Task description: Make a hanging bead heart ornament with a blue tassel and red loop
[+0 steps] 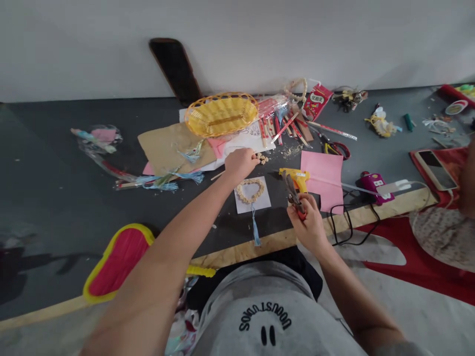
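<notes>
A tool is gripped in the right hand while small pale pieces are reached by the left hand.
The red-handled metal tool is clasped beside a yellow glue gun; whether anything is pinched by the left fingers cannot be told. Between the hands, on the bench, a heart-shaped beaded ring with blue tassel is laid over white card.
</notes>
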Tool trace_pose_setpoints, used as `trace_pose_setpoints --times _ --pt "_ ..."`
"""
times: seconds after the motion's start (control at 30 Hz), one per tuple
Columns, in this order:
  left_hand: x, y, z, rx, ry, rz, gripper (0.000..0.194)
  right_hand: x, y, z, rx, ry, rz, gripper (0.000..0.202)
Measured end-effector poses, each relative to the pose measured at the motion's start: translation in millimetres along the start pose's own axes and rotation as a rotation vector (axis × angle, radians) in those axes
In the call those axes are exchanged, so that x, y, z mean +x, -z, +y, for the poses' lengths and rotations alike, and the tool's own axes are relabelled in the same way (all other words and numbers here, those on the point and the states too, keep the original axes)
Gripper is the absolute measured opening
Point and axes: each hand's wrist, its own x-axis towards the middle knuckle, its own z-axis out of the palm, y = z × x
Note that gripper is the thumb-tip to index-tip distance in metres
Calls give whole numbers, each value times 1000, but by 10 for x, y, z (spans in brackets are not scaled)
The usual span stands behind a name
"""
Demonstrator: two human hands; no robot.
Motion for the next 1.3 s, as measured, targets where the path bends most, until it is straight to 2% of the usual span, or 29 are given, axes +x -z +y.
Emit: trace_pose_setpoints --times 0.17,0.3,0.4,0.5,0.6,0.67,0.73,0.8,0.9,0.97,1.1,1.2,1.3 --pt "37 -11 62 40 14 -20 27 26 -75 -34 68 -12 -74 17" --pt "-72 116 49 91 -30 -8 29 48 -59 -48 117 -76 -127 18" --pt "-383 304 -84 152 -66 -16 28 52 12 -63 193 -159 -206 23" --pt "-830 412 -287 210 8 -78 28 65 75 -94 320 -217 -374 28" --pt "-1203 349 -460 200 44 -144 28 112 81 -143 448 -210 -544 30" --pt "-1347 254 -538 158 77 -190 27 159 53 -183 508 -193 -601 30" --pt "-1432 174 -594 74 88 -197 26 205 17 -221 513 -172 -633 30" --pt "-1505 141 -637 -65 68 -130 30 239 -19 -254 442 -120 -635 27" --pt "-1648 163 -673 -366 48 0 39 250 -78 -301 189 79 -552 20" --pt "-1755 187 -667 -600 80 35 41 225 -128 -339 -35 202 -486 17" --pt "-1895 183 -605 -989 170 55 31 130 -235 -440 -340 298 -482 18" --pt "-1921 154 -571 -1133 195 46 27 72 -291 -517 -398 350 -503 17" --pt "-1917 136 -566 -1151 188 37 27 40 -321 -571 -402 376 -519 18"
